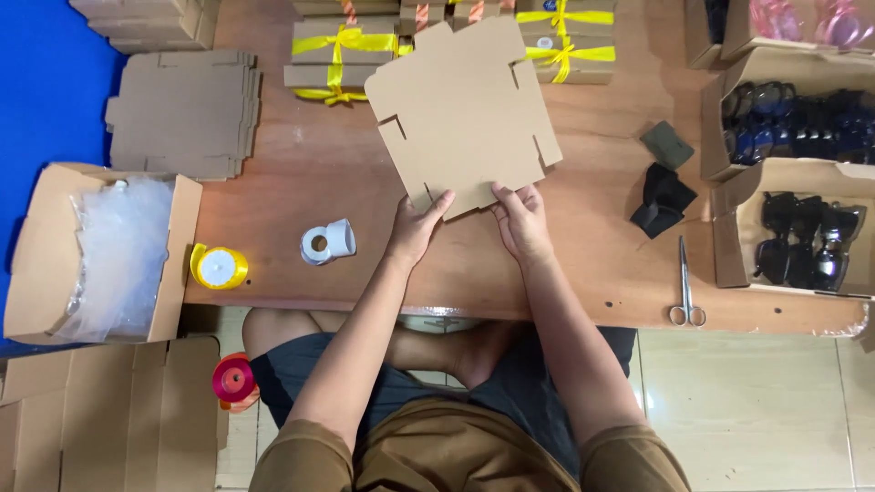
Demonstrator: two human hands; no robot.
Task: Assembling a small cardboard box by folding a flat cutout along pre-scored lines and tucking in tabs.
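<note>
A flat, die-cut cardboard box blank lies tilted on the wooden table in front of me. My left hand grips its near edge on the left side. My right hand grips the same edge just to the right. Both thumbs rest on top of the cardboard.
A stack of flat box blanks lies at the left. Finished boxes tied with yellow ribbon stand behind. A white tape roll, a yellow ribbon spool, scissors, black pouches and boxes of sunglasses surround me.
</note>
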